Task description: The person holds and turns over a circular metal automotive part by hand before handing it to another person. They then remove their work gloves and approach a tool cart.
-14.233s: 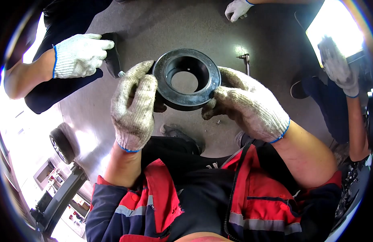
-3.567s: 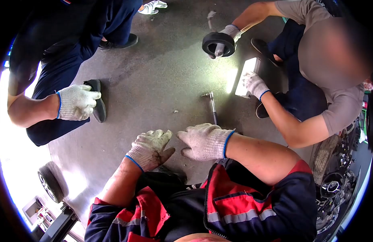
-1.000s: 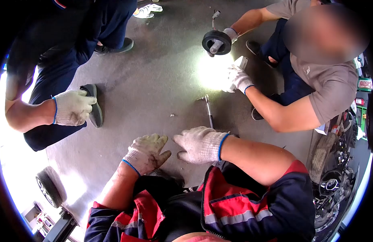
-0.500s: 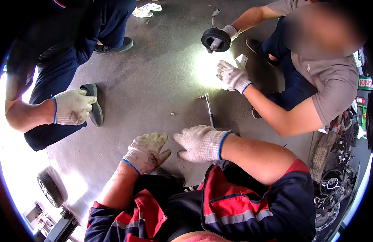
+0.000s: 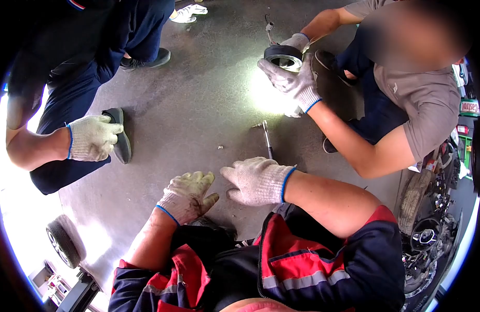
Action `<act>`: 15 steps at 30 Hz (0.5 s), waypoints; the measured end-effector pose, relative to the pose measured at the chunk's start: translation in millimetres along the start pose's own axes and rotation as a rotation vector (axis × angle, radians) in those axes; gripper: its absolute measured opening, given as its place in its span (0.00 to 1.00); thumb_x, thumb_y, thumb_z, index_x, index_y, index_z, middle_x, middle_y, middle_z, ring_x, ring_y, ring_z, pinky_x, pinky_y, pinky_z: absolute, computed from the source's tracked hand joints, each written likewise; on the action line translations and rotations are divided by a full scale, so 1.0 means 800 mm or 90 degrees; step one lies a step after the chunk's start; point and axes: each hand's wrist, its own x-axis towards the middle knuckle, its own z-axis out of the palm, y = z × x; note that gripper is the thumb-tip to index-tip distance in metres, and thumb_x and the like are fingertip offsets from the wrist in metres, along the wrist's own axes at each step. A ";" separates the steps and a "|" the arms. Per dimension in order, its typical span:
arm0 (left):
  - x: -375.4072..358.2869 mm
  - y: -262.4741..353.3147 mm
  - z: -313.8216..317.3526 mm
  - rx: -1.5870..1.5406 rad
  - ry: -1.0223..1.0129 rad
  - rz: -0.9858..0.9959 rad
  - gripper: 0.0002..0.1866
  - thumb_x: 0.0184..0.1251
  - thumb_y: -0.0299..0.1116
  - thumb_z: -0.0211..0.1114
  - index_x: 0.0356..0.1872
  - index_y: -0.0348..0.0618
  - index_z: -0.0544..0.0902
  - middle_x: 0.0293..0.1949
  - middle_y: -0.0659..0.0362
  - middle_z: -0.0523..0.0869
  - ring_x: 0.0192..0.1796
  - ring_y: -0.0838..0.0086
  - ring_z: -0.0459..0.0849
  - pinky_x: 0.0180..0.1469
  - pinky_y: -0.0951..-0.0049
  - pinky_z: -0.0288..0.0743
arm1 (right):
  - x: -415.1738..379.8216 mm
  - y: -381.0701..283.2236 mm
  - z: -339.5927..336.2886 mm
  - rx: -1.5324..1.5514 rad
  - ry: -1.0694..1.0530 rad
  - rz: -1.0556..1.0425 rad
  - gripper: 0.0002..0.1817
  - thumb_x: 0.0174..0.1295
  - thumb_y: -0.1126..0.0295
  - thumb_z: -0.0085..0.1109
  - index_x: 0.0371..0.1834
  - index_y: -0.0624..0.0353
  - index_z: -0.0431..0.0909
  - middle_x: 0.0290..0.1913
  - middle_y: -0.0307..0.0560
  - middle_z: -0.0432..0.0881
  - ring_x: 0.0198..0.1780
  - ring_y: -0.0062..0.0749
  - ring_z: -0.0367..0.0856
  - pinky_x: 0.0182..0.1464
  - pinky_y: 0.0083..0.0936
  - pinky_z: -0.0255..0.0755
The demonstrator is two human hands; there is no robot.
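Note:
My left hand [image 5: 188, 196], in a soiled white knit glove with a blue cuff, hovers palm down with its fingers stretched and the thumb apart. Facing it, my right hand [image 5: 257, 181] wears a similar glove; its fingers point left, apart from the thumb, and nothing shows in them. A ratchet wrench [image 5: 267, 138] lies on the floor just beyond my right hand, its handle end partly hidden behind that hand. Across from me, a co-worker's gloved hands hold a black ring-shaped part [image 5: 282, 56] with a cable and connector [image 5: 269, 28] hanging off it.
A bright light shines on the grey floor [image 5: 162, 140] beneath the co-worker's hands. Another person crouches at left, a gloved hand [image 5: 94, 138] near their shoe. A wheel [image 5: 62, 243] stands lower left; a tyre [image 5: 416, 200] and car parts crowd the right edge.
The co-worker's lower hand has risen to the black ring-shaped part and now grips it together with the other hand. The ring has tilted. My own hands have barely moved.

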 end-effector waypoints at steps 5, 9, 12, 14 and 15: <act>-0.001 0.002 -0.001 0.012 -0.005 -0.010 0.28 0.75 0.52 0.68 0.65 0.42 0.80 0.54 0.43 0.88 0.57 0.42 0.87 0.60 0.46 0.81 | -0.001 0.000 0.001 0.001 -0.004 0.004 0.28 0.72 0.50 0.62 0.64 0.60 0.79 0.55 0.65 0.86 0.59 0.64 0.88 0.63 0.57 0.80; -0.003 0.004 -0.005 0.010 -0.005 -0.008 0.29 0.75 0.52 0.68 0.66 0.42 0.80 0.55 0.43 0.88 0.57 0.42 0.87 0.61 0.46 0.81 | 0.001 0.001 0.005 -0.005 0.002 -0.002 0.28 0.72 0.50 0.62 0.65 0.60 0.79 0.54 0.65 0.86 0.59 0.64 0.88 0.62 0.57 0.80; -0.004 0.002 -0.004 0.011 0.008 0.001 0.29 0.75 0.52 0.69 0.67 0.42 0.80 0.56 0.43 0.88 0.58 0.42 0.88 0.61 0.46 0.81 | 0.002 0.001 0.005 -0.008 -0.002 0.000 0.28 0.72 0.50 0.62 0.64 0.61 0.78 0.54 0.66 0.86 0.58 0.64 0.88 0.62 0.57 0.80; -0.005 0.001 -0.001 0.017 0.017 0.007 0.29 0.75 0.52 0.69 0.67 0.42 0.80 0.57 0.43 0.88 0.58 0.42 0.88 0.61 0.46 0.82 | 0.001 -0.001 0.004 -0.010 -0.011 0.001 0.28 0.72 0.50 0.62 0.64 0.61 0.78 0.54 0.66 0.86 0.58 0.65 0.88 0.62 0.57 0.80; -0.005 0.000 0.000 0.018 0.022 0.010 0.29 0.75 0.52 0.69 0.67 0.42 0.80 0.57 0.43 0.88 0.58 0.42 0.88 0.61 0.46 0.82 | 0.001 -0.001 0.004 -0.008 -0.011 0.000 0.28 0.72 0.50 0.62 0.64 0.61 0.78 0.54 0.66 0.86 0.58 0.65 0.88 0.62 0.57 0.80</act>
